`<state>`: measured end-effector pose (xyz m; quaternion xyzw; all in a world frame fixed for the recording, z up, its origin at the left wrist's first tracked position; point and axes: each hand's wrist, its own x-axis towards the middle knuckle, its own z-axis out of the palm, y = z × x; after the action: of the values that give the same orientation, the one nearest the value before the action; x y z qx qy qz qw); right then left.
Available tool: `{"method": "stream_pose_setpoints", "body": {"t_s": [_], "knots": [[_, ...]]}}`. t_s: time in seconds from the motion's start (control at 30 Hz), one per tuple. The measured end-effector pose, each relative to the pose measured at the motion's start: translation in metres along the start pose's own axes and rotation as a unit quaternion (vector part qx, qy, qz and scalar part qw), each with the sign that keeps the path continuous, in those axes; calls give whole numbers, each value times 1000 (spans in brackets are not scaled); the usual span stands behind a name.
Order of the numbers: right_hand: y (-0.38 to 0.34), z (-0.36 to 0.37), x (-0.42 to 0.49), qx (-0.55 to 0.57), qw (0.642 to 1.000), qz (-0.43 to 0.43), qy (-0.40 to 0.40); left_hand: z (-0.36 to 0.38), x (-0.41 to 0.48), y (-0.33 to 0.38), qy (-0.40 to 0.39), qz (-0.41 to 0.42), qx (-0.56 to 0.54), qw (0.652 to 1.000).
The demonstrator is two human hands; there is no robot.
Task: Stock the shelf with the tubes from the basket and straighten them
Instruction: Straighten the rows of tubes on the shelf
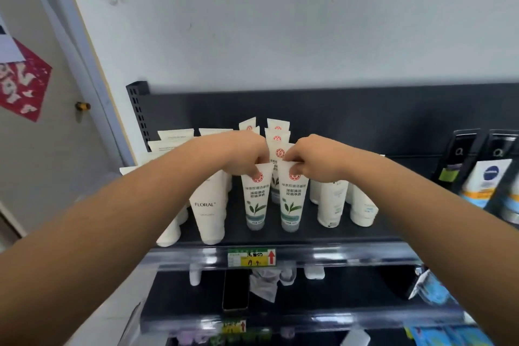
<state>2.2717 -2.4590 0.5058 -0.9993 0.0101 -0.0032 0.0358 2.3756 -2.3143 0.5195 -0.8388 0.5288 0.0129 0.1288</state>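
Two white tubes with green leaf prints and red seals stand cap-down at the front of the dark shelf (309, 236). My left hand (244, 157) pinches the crimped top of the left tube (256, 199). My right hand (306, 160) pinches the top of the right tube (292, 202). Behind them, more tubes of the same kind (278, 135) stand in two rows toward the back panel. The basket is out of view.
Plain white FLORAL tubes (209, 205) stand to the left, other white tubes (331, 199) to the right. Dark and blue-and-white tubes (483, 177) fill the far right. A price tag (251, 257) sits on the shelf rail; lower shelves hold a phone-like slab (236, 289).
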Motion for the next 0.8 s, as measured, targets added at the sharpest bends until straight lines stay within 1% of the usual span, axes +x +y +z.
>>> {"method": "stream_pose_setpoints", "body": {"t_s": [0.07, 0.2, 0.43, 0.53, 0.67, 0.8], "knots": [[2, 1, -7, 13, 1000, -15, -4, 0, -3, 4, 3, 4, 6, 1000], [7, 4, -12, 31, 999, -34, -3, -3, -7, 7, -16, -3, 4, 1000], [8, 9, -15, 69, 995, -65, 7, -2, -16, 11, -27, -44, -36, 998], [6, 12, -17, 89, 993, -73, 18, 0, -16, 16, -22, -52, -32, 998], [5, 15, -18, 86, 992, -80, 35, 2, -16, 17, -18, -54, -43, 997], [7, 11, -17, 62, 995, -72, 23, 0, -16, 12, -35, -50, -67, 996]]}}
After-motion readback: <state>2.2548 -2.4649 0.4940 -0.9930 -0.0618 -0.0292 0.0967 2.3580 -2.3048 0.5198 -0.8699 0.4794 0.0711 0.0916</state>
